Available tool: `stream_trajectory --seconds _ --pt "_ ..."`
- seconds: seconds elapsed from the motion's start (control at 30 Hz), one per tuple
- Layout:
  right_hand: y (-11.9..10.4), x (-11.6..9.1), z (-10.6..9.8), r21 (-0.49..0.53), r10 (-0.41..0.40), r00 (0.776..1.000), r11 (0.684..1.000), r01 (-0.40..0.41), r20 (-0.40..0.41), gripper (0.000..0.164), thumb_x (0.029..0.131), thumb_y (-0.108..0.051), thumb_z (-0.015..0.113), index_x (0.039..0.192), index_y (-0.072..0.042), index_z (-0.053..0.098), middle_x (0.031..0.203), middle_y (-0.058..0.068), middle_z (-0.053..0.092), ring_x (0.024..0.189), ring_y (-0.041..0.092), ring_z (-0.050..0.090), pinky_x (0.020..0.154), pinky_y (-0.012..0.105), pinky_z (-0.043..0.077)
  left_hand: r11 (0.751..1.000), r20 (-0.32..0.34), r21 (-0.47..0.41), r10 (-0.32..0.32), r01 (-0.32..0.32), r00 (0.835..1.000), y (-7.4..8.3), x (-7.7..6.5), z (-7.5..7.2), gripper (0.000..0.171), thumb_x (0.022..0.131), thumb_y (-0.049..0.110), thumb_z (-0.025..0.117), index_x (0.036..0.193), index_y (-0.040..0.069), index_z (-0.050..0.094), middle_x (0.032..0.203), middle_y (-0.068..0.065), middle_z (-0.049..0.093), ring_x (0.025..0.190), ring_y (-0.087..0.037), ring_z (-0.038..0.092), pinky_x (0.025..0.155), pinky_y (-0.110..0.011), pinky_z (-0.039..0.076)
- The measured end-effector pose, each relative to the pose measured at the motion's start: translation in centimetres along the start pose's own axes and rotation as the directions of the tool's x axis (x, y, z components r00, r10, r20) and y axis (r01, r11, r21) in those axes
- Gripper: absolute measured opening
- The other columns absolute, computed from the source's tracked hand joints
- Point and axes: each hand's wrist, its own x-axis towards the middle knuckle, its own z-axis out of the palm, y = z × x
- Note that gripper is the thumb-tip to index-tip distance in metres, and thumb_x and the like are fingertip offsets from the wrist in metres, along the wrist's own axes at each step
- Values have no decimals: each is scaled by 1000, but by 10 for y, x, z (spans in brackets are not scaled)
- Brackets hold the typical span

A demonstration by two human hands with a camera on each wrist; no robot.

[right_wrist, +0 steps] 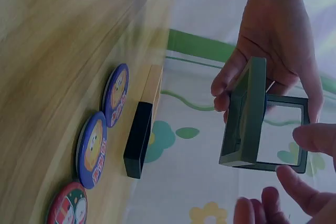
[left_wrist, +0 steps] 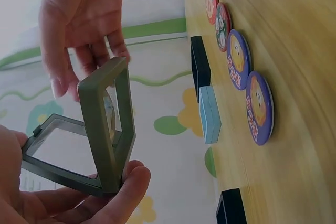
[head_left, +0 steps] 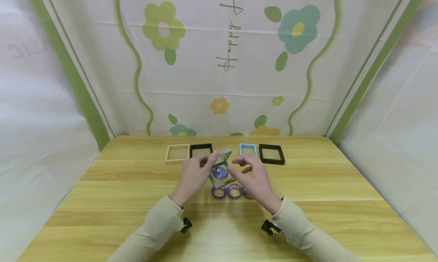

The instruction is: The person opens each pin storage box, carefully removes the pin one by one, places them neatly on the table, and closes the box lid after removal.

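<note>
Held above the table is a dark green hinged display frame [head_left: 223, 184], its two halves spread apart. My left hand [head_left: 194, 176] grips it by the hinge side, as the left wrist view shows with the thumb and fingers around the frame's corner [left_wrist: 107, 179]. A round blue badge [head_left: 220, 173] lies inside the lower half. My right hand [head_left: 254, 178] hovers at the frame's right side with its fingers loosely bent and apart, holding nothing. In the right wrist view its fingertips [right_wrist: 310, 136] overlap the clear half; whether they touch it I cannot tell.
Several round badges lie in a row nearer me, including two purple ones with a yellow face [head_left: 234, 192] and a red-and-green one [left_wrist: 222, 27]. Toward the table's back stand a beige frame [head_left: 167, 155], a black frame [head_left: 201, 145], a light blue frame [head_left: 248, 144] and another black frame [head_left: 281, 155].
</note>
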Motion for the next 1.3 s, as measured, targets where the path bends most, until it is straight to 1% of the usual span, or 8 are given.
stream_trajectory --seconds 0.1,0.17,0.37,0.53,0.77,0.9,1.07,1.3 --pt "12 -1 2 -94 -81 996 992 83 25 23 83 -22 82 99 -8 73 98 3 63 89 22 56 70 43 51 1000 13 1 -3 3 1000 2 -3 5 64 94 69 42 79 12 67 65 2 58 55 -17 50 55 -33 44" --pt "12 -2 3 -133 -95 994 986 103 60 24 81 -22 84 98 -8 74 96 4 63 85 21 56 68 44 50 1000 21 -11 -7 7 1000 3 -5 8 64 94 70 43 87 12 70 68 2 60 56 -17 51 55 -34 45" --pt "14 -5 4 -181 -75 982 978 106 172 26 80 -22 84 101 -8 75 92 0 60 84 19 54 71 41 50 999 45 -40 2 0 999 6 -12 12 64 93 68 47 105 10 72 83 6 66 71 -15 60 66 -34 51" --pt "14 -4 4 -193 -54 976 977 96 209 25 80 -19 84 102 -10 76 89 -2 58 82 19 53 69 41 49 999 35 -49 3 -1 999 7 -11 12 62 93 67 50 105 10 72 84 8 66 75 -13 61 69 -34 52" --pt "15 1 4 -136 -43 982 988 69 186 9 83 -14 81 89 -14 73 84 -7 62 69 16 53 59 32 48 998 38 -49 30 -28 999 6 -9 8 60 95 62 52 105 7 72 84 4 67 73 -14 61 67 -33 52" --pt "13 6 0 -68 10 981 998 3 195 7 86 -12 78 89 -13 72 82 -6 65 63 15 56 55 29 49 998 39 -46 33 -31 999 6 -5 7 61 94 63 51 106 6 72 85 3 68 73 -14 61 67 -33 52" --pt "12 12 -11 25 81 954 995 -92 288 11 91 -11 72 101 -7 71 86 1 66 73 22 62 60 31 53 999 46 -39 31 -29 998 7 -2 5 64 94 65 50 107 6 71 86 4 67 76 -15 61 69 -33 52" --pt "12 17 -24 152 150 929 966 -211 337 17 95 -9 67 109 -2 71 83 14 65 66 37 58 53 34 54 998 44 -52 23 -20 999 4 -2 1 62 93 66 49 99 10 72 78 0 64 68 -22 57 61 -35 49"
